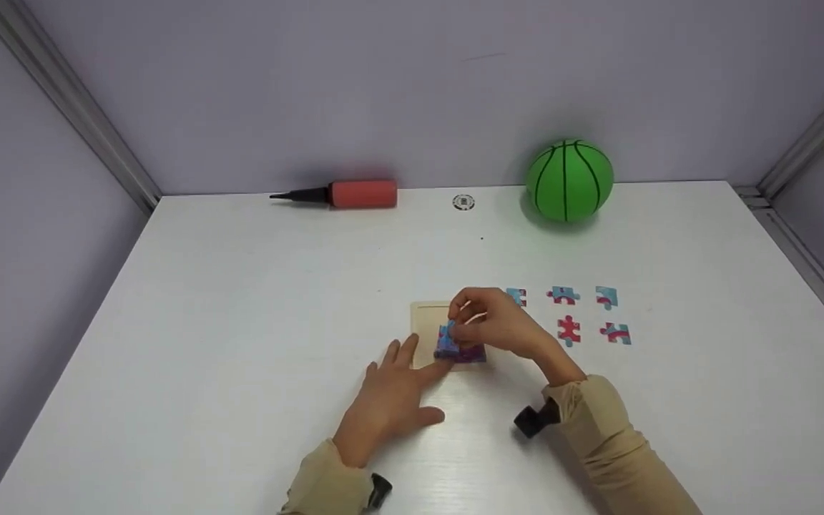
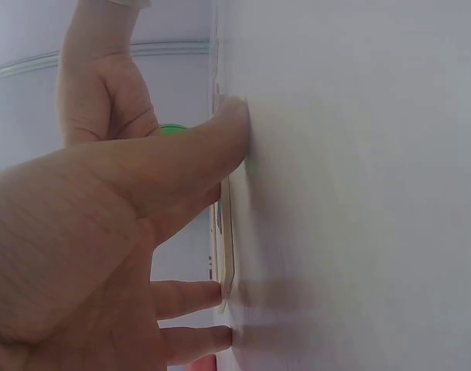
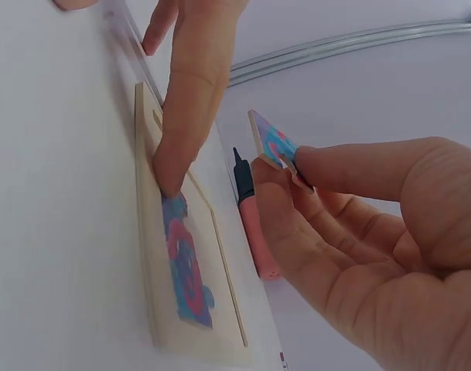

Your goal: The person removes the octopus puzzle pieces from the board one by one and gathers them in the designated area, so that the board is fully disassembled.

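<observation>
Between thumb and fingertips, my right hand [image 1: 505, 325] pinches a blue, pink and purple jigsaw piece [image 3: 271, 141]. It holds the piece tilted above a shallow wooden puzzle tray [image 1: 425, 315]. Joined jigsaw pieces [image 3: 187, 270], pink and blue, lie along the tray's near side. My left hand [image 1: 389, 395] rests at the tray's left and near edges with its fingers spread. In the right wrist view, one left index finger [image 3: 185, 131] presses down at the end of the joined pieces. The left thumb sticks out over the white table.
Several loose jigsaw pieces [image 1: 568, 330] lie flat to the right of the tray, one partly hidden by my right hand. At the back stand a green ball [image 1: 569, 181] and a red hand pump [image 1: 363, 194] on its side. A round printed mark [image 1: 463, 202] lies between them.
</observation>
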The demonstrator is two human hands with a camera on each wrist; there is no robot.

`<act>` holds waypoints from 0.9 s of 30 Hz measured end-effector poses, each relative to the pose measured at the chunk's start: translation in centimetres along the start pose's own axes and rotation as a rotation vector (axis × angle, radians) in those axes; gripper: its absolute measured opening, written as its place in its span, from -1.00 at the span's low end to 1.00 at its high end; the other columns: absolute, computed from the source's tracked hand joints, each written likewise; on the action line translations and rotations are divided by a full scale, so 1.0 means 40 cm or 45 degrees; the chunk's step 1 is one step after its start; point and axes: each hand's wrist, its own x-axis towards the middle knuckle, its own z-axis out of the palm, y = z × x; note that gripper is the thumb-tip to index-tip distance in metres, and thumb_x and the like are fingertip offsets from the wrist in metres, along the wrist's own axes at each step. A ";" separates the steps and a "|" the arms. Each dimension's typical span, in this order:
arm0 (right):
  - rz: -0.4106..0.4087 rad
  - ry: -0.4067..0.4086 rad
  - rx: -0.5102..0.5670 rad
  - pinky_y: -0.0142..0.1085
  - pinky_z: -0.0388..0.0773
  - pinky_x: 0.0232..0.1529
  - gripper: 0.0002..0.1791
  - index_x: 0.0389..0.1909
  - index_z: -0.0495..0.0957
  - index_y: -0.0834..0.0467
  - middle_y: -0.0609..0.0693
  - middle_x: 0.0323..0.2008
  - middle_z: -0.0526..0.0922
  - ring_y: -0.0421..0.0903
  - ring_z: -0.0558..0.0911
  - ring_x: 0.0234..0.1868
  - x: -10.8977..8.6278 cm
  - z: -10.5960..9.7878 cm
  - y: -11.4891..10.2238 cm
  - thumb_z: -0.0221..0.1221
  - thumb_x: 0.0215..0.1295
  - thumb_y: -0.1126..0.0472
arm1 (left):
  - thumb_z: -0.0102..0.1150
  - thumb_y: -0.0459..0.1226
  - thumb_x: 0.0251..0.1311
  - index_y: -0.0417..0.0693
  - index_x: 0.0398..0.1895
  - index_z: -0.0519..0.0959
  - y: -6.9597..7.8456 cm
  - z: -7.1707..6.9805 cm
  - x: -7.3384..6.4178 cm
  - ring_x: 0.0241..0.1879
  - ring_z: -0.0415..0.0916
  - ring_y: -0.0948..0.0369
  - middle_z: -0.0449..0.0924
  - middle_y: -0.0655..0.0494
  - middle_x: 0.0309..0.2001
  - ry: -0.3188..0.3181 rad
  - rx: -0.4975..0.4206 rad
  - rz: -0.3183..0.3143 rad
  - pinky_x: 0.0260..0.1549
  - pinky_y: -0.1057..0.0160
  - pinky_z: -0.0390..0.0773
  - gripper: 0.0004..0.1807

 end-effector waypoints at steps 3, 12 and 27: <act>0.017 0.004 0.010 -0.18 0.65 -0.27 -0.82 -0.22 0.50 0.34 0.13 -0.33 0.64 -0.04 0.66 -0.33 -0.020 -0.023 0.006 0.24 0.19 0.38 | 0.29 0.00 0.14 0.27 0.40 0.32 0.000 0.002 -0.001 0.43 -0.16 -0.26 -0.11 -0.19 0.49 0.006 -0.023 0.000 0.17 -0.40 0.09 -0.29; 0.059 0.049 -0.070 -0.18 0.64 -0.25 -0.80 -0.21 0.48 0.35 0.16 -0.31 0.63 0.00 0.67 -0.31 -0.086 -0.095 0.048 0.25 0.20 0.36 | 0.31 -0.02 0.12 0.27 0.39 0.32 -0.004 0.002 -0.004 0.42 -0.14 -0.27 -0.09 -0.22 0.48 0.026 -0.049 0.011 0.16 -0.39 0.10 -0.28; 0.119 0.014 -0.406 -0.32 0.52 -0.48 -0.89 -0.32 0.54 0.19 -0.02 -0.44 0.61 -0.09 0.54 -0.44 -0.180 -0.138 0.095 0.26 0.14 0.36 | 0.31 -0.05 0.12 0.25 0.39 0.32 0.005 0.001 -0.002 0.42 -0.15 -0.27 -0.10 -0.23 0.48 0.018 -0.063 0.004 0.18 -0.40 0.06 -0.28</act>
